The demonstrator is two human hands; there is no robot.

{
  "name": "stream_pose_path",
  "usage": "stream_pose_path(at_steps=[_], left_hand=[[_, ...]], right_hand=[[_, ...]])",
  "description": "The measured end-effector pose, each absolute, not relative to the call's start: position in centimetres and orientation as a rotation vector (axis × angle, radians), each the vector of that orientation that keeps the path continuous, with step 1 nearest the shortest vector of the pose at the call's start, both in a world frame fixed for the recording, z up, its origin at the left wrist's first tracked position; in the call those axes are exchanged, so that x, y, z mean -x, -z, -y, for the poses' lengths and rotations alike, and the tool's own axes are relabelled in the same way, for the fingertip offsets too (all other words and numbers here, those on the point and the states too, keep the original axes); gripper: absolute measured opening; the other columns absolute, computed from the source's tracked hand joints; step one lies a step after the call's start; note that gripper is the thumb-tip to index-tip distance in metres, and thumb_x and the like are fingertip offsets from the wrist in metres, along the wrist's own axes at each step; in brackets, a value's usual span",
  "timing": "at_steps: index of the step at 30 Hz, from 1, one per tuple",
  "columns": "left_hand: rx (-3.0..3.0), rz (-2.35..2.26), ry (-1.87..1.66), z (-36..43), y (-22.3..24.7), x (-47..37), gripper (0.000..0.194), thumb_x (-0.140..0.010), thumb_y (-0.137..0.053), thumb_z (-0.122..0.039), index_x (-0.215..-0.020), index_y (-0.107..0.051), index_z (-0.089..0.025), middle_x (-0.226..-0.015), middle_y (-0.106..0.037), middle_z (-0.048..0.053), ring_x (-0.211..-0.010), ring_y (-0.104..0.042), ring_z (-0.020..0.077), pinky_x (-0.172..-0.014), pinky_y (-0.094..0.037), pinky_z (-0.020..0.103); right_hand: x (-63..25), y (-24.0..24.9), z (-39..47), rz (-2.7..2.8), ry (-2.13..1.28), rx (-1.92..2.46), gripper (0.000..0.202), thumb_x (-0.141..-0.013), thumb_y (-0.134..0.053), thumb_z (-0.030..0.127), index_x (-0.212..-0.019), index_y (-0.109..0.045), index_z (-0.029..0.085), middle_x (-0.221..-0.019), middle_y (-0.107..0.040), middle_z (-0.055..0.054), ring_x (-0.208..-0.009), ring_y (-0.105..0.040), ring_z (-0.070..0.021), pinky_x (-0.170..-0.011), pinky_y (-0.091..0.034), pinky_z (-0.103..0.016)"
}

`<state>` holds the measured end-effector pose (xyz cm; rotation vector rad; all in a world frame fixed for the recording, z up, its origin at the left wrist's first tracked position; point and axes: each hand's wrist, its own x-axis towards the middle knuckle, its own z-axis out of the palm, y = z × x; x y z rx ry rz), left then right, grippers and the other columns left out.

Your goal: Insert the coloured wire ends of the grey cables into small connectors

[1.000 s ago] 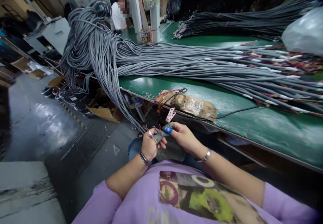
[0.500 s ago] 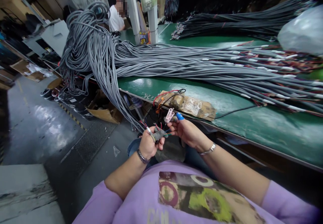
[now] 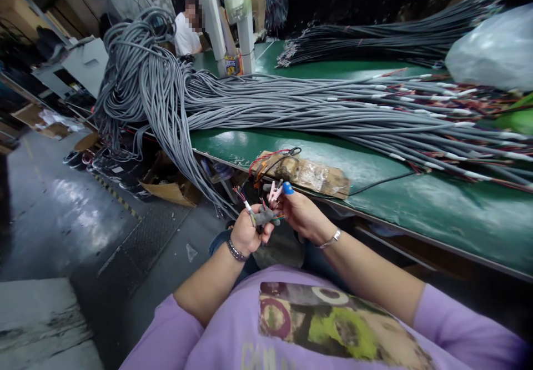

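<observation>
My left hand [image 3: 249, 230] is closed around a cable end [image 3: 249, 208] with a white sleeve and thin coloured wires fanning out. Its thumb wears a grey cover. My right hand [image 3: 300, 212], with a blue cover [image 3: 287, 188] on one finger, pinches a pale pink clip [image 3: 275, 193] close to the wires, right beside my left hand. Coloured wire ends show between the two hands. Behind them, at the bench edge, lies a taped brown cardboard piece [image 3: 316, 176] with red and black leads.
Long grey cables [image 3: 266, 103] cover the green bench [image 3: 416, 209] and hang off its left end. Black cables [image 3: 366, 42], a plastic bag [image 3: 495, 48] and posts stand farther back. A person in white [image 3: 186, 32] sits beyond. A cardboard box [image 3: 172, 192] is on the floor.
The clip has tilted and come nearer to the wires as my right hand moved slightly left and inward. The whole view has shifted a little.
</observation>
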<state>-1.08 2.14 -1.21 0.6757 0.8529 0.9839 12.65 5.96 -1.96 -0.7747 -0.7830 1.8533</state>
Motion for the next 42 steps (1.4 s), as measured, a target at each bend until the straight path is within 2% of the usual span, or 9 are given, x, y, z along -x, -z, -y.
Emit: stream_pose_path(at_steps=[7,16,25,28,32,38,42], left_hand=[[-0.623,-0.848,-0.997,-2.5,0.9,0.8,0.036,-0.056,-0.078,-0.038,-0.065,-0.052,-0.015,-0.041,-0.052,-0.004,-0.028,-0.037,0.0046,-0.029,-0.023,0.016],[-0.638,-0.918,-0.974,-2.5,1.6,0.7,0.039,-0.056,-0.076,-0.042,-0.072,-0.055,-0.014,-0.043,-0.051,-0.005,-0.029,-0.037,0.0044,-0.029,-0.023,0.017],[-0.788,-0.980,-1.041,-0.8,0.9,0.8,0.038,-0.062,-0.073,-0.047,-0.063,-0.053,-0.014,-0.040,-0.052,-0.003,-0.027,-0.039,0.0062,-0.028,-0.024,0.018],[-0.789,-1.000,-1.080,-0.2,0.9,0.6,0.036,-0.062,-0.073,-0.045,-0.063,-0.053,-0.015,-0.041,-0.053,-0.003,-0.027,-0.041,0.0065,-0.028,-0.026,0.018],[-0.771,-1.023,-1.125,-0.2,0.8,0.6,0.034,-0.063,-0.072,-0.044,-0.062,-0.054,-0.015,-0.042,-0.054,-0.003,-0.028,-0.041,0.0060,-0.028,-0.026,0.017],[-0.761,-1.039,-1.103,-1.1,0.4,0.8,0.033,-0.066,-0.070,-0.044,-0.062,-0.056,-0.014,-0.040,-0.051,-0.003,-0.027,-0.039,0.0052,-0.028,-0.024,0.018],[-0.741,-1.028,-1.100,-1.3,0.4,0.7,0.032,-0.064,-0.070,-0.042,-0.062,-0.056,-0.014,-0.040,-0.051,-0.003,-0.026,-0.038,0.0056,-0.028,-0.023,0.018]], right_hand=[[-11.9,1.5,-6.4,0.577,-1.934,0.703,0.036,-0.069,-0.070,0.054,-0.072,-0.066,0.018,-0.066,-0.063,-0.001,-0.060,-0.054,-0.0121,-0.058,-0.046,-0.025],[-11.2,1.3,-6.3,0.565,-1.851,0.768,0.040,-0.065,-0.071,0.057,-0.068,-0.062,0.018,-0.060,-0.058,0.001,-0.053,-0.048,-0.0112,-0.053,-0.040,-0.024],[-12.4,1.1,-5.8,0.470,-2.016,0.737,0.046,-0.076,-0.055,0.064,-0.076,-0.062,0.018,-0.070,-0.062,-0.002,-0.058,-0.052,-0.0113,-0.052,-0.043,-0.023],[-12.7,0.9,-5.7,0.531,-2.025,0.742,0.040,-0.077,-0.059,0.058,-0.079,-0.064,0.018,-0.072,-0.062,-0.002,-0.059,-0.052,-0.0107,-0.053,-0.044,-0.023],[-12.6,1.1,-5.6,0.648,-1.910,0.792,0.030,-0.072,-0.070,0.047,-0.080,-0.066,0.018,-0.069,-0.060,0.000,-0.058,-0.050,-0.0101,-0.053,-0.042,-0.022],[-12.5,2.1,-5.3,0.924,-1.542,0.947,0.043,-0.076,-0.057,0.061,-0.074,-0.067,0.020,-0.067,-0.060,-0.002,-0.060,-0.050,-0.0129,-0.059,-0.042,-0.026],[-12.4,2.3,-5.8,0.822,-1.777,0.823,0.044,-0.075,-0.059,0.061,-0.078,-0.067,0.019,-0.070,-0.062,-0.002,-0.061,-0.052,-0.0129,-0.058,-0.043,-0.026]])
